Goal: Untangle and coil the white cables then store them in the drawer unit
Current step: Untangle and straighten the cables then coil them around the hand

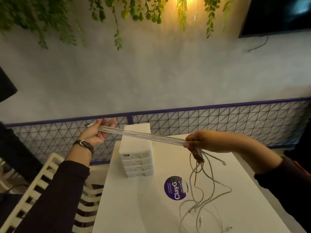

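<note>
Several white cables (143,135) run taut in a bundle between my two hands, above the table. My left hand (97,132) is raised at the left and pinches the bundle's end, with connector tips poking out past my fingers. My right hand (196,142) grips the bundle at the right. Below that hand the rest of the cables (200,195) hang down in loose tangled loops onto the white table (134,207). The white drawer unit (136,153) stands at the table's far left, under the stretched cables, all its drawers closed.
A round purple sticker (175,188) lies on the table beside the hanging loops. A white slatted chair (50,190) stands left of the table. A purple-framed wire mesh fence (218,120) runs behind it, with a grey wall, hanging plants and a dark screen (277,15) above.
</note>
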`<state>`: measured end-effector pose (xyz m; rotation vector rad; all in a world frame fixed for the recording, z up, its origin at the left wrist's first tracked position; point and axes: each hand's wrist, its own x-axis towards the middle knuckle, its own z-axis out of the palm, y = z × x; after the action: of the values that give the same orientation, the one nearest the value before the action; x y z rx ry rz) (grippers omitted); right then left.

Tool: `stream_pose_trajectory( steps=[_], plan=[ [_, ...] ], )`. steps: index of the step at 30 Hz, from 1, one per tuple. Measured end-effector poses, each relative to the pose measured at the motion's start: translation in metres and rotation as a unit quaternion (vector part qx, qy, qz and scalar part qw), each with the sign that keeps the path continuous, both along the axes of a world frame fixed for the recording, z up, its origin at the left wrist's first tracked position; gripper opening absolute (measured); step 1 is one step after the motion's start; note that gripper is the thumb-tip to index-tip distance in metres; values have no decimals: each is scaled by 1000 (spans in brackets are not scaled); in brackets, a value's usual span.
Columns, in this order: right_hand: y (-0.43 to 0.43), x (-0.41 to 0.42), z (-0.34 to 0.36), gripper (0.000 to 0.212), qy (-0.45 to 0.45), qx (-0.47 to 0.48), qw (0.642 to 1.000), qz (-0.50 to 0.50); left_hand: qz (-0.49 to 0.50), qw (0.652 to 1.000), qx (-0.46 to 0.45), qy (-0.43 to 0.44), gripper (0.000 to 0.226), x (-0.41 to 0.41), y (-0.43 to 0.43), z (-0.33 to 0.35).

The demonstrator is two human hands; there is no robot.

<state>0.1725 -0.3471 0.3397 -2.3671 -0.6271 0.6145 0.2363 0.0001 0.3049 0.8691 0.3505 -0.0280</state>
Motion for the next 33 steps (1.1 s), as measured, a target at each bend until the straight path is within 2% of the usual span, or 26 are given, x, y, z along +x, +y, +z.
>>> stream_pose_trajectory(
  steps=[3,5,8,12,16,19,23,25,28,31,33],
  plan=[
    [-11,-1,-12,34,26,49,998,-8,3,1000,10,0,31,-5,-1,-5],
    [-18,-4,-32,36,87,152,985,-11,-9,1000,14,-3,31,-6,-3,-3],
    [-22,-11,-58,33,197,309,930,17,-34,999,41,-10,33,-9,-3,-1],
    [-18,-22,-66,36,236,398,886,-25,-71,995,69,2,35,-15,2,-8],
    [-1,-30,-67,31,309,493,813,-22,-61,996,-5,68,31,-25,12,-57],
    [19,-32,-61,27,337,528,779,-33,-96,985,-38,135,53,-46,-1,-110],
    [41,-32,-58,29,315,515,793,-82,-183,960,-100,187,105,-94,-35,-169],
    [48,-34,-59,30,285,501,809,-115,-240,941,-107,211,119,-116,-49,-181],
    [56,-37,-61,27,251,495,818,-147,-325,923,-5,208,103,-137,-74,-168],
    [60,-42,-67,33,226,475,835,-163,-327,932,124,96,82,-137,-94,-130],
    [64,-45,-69,34,206,460,847,-168,-305,941,145,8,76,-130,-104,-96]
  ],
)
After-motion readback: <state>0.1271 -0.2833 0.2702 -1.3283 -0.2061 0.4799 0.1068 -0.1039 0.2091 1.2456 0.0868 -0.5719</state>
